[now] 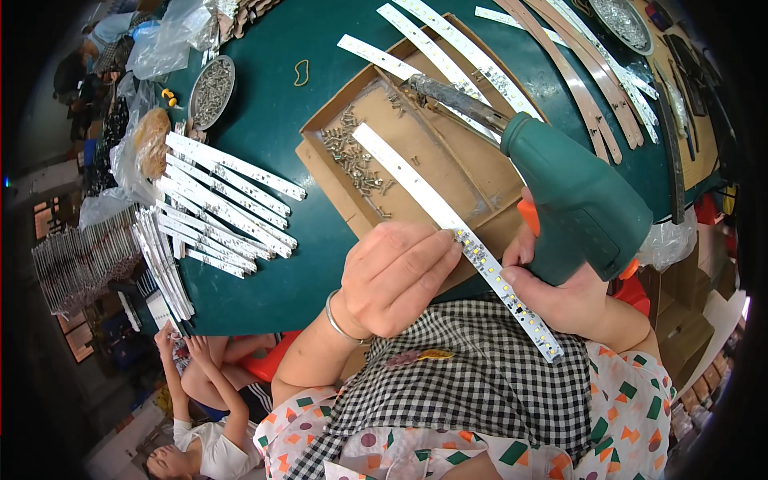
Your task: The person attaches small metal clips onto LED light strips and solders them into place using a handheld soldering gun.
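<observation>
A white LED strip (416,182) slants across in front of me, its far end over a shallow cardboard box and its near end over my checked apron. My left hand (396,276) is closed, with its fingertips pinched at the strip's left edge, beside the small components; its thumb is mostly hidden. My right hand (564,300) is wrapped round the handle of a green cordless screwdriver (572,180) with an orange trigger. Its thumb also rests against the strip's right edge. The screwdriver's dark nose (456,100) points away to the upper left, above the box and apart from the held strip.
The cardboard box (340,204) holds loose screws (356,160). More LED strips (228,204) lie at left, others (460,52) across the box's far edge. Bowls of small metal parts (214,92) (620,24) stand on the green table (264,312). Another person (216,440) sits at lower left.
</observation>
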`<state>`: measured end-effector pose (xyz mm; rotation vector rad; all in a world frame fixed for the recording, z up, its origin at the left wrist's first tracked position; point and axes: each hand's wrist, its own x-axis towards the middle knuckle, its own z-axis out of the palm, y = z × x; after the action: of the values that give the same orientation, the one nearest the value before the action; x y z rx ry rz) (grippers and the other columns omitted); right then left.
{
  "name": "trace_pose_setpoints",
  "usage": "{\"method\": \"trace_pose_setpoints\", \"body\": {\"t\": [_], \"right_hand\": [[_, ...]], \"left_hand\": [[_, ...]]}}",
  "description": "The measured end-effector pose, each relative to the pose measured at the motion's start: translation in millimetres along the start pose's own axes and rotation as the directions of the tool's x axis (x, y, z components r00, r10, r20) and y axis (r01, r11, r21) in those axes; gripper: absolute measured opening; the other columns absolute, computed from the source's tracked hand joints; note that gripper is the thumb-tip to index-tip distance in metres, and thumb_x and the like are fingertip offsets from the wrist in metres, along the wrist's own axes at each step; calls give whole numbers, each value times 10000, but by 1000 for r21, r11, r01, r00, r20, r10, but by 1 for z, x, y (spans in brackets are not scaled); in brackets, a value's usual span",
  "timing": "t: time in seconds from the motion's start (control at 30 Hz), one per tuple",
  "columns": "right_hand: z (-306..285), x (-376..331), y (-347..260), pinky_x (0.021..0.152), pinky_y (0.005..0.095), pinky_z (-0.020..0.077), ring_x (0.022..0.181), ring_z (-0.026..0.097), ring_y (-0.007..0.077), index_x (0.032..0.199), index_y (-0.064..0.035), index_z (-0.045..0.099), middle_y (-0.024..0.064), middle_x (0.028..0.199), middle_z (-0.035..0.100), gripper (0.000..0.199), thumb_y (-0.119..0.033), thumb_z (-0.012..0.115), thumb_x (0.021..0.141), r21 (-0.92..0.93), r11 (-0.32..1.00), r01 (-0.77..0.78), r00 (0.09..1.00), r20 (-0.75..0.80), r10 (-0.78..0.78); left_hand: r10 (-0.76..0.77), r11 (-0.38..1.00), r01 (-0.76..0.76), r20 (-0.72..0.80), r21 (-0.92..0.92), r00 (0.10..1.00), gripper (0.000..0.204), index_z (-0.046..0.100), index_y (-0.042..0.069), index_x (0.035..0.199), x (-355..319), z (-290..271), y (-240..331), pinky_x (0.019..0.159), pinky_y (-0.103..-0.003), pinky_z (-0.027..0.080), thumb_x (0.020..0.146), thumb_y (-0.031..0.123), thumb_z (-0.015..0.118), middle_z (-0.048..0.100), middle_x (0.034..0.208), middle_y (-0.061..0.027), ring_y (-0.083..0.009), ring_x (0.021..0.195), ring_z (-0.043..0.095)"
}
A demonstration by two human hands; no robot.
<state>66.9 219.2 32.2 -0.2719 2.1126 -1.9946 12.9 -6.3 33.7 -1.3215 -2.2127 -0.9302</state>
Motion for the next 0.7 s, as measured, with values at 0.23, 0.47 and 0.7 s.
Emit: {"method": "trace_pose_setpoints", "body": {"t": [0.23,0.47,0.7], "right_hand": [[1,0,3,685,286,507,795,592,169,1417,-1,276,76,899,471,761,178,593,749,-35,998,43,999,23,-43],[2,-2,2,697,291,502,796,586,167,1410,-15,288,76,897,468,751,182,591,752,17,1000,-10,1000,25,9],[3,0,0,698,294,499,796,582,170,1414,-26,290,75,898,468,752,184,585,754,98,995,-6,1000,11,5]], "left_hand": [[-30,1000,31,-6,3,1000,272,683,-82,804,-1,-1,2,609,-327,523,574,62,660,657,827,-164,-263,736,645],[-45,999,45,15,-16,999,262,681,-82,799,-2,-4,2,612,-329,527,578,57,668,659,830,-164,-263,740,646],[-61,998,62,44,-29,997,249,677,-88,797,-2,-4,5,601,-329,522,585,42,687,657,833,-164,-260,728,642]]}}
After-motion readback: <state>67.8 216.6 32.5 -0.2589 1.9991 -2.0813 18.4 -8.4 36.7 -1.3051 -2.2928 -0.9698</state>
